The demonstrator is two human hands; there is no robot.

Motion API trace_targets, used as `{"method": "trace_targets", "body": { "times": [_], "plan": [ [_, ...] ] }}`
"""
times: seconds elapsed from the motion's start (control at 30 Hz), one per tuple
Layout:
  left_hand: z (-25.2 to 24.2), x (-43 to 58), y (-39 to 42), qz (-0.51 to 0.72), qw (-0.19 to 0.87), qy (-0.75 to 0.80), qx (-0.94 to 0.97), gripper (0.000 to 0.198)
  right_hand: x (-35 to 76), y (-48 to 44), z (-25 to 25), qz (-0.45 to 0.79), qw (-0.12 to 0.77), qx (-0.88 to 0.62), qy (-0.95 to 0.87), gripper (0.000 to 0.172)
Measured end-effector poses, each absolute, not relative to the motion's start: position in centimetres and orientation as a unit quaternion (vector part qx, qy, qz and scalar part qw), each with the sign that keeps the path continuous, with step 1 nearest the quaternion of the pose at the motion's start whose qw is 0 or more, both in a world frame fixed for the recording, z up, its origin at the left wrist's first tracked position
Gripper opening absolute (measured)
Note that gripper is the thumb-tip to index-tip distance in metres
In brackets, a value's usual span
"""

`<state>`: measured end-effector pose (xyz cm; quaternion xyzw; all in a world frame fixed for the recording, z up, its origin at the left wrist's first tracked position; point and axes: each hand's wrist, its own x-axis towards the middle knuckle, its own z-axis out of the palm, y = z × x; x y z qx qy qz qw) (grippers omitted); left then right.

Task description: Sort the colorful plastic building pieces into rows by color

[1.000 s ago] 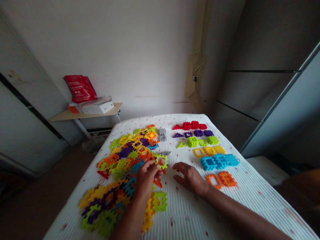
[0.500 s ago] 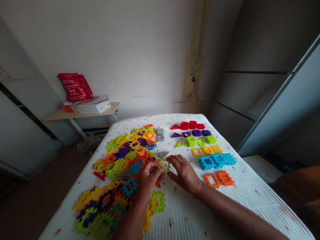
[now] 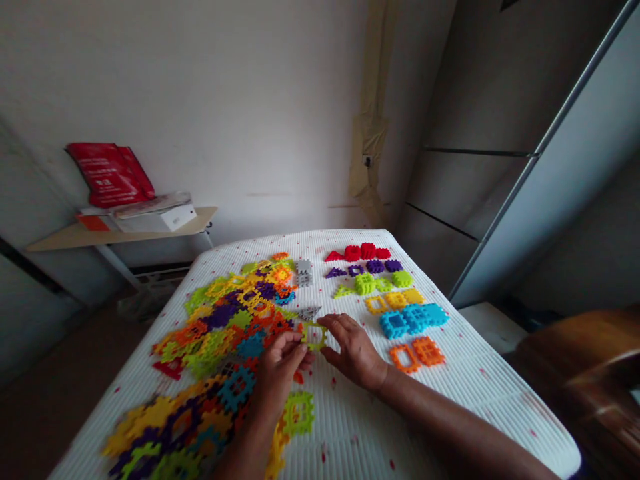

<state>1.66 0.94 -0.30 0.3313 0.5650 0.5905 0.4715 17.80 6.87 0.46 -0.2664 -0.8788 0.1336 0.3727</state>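
Heap (image 3: 220,316) crowds left hand (image 3: 283,360), with grey triangle (image 3: 309,313) beyond lime frame (image 3: 315,347).

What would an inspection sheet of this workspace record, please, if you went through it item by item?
Surface: white ribbed cover with red specks.
Job's things: lime frame piece; on the right, groups of red pieces, purple pieces, green pieces, yellow pieces, blue pieces and orange pieces.
Clutter: multicoloured heap on the left, its pieces overlapping; grey pieces beside it.
Grips: left hand pinches the lime frame piece; right hand is at that piece's right side, contact unclear.
Cables: nothing seen.
Surroundings: side table bearing a red packet and white box; wall socket amid brown tape.
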Motion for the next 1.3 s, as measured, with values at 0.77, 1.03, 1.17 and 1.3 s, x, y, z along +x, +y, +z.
{"method": "trace_targets", "body": {
  "times": [0.77, 1.03, 1.17, 1.3],
  "plan": [
    [0.09, 1.90, 0.70, 0.589, 0.454, 0.566, 0.356, 0.032, 18.15, 7.12, 0.08, 0.162, 0.403, -0.265, -0.861, 0.064],
    [-0.27, 2.21, 0.58, 0.604, 0.421, 0.572, 0.361, 0.031, 18.12, 7.21, -0.06, 0.158, 0.406, -0.263, -0.861, 0.066],
    [-0.40, 1.91, 0.76, 0.595, 0.430, 0.573, 0.363, 0.033, 18.18, 7.18, 0.11, 0.154, 0.404, -0.261, -0.863, 0.065],
    [-0.56, 1.57, 0.88, 0.581, 0.451, 0.571, 0.364, 0.036, 18.26, 7.19, -0.02, 0.156, 0.403, -0.257, -0.865, 0.063]
  ]
}}
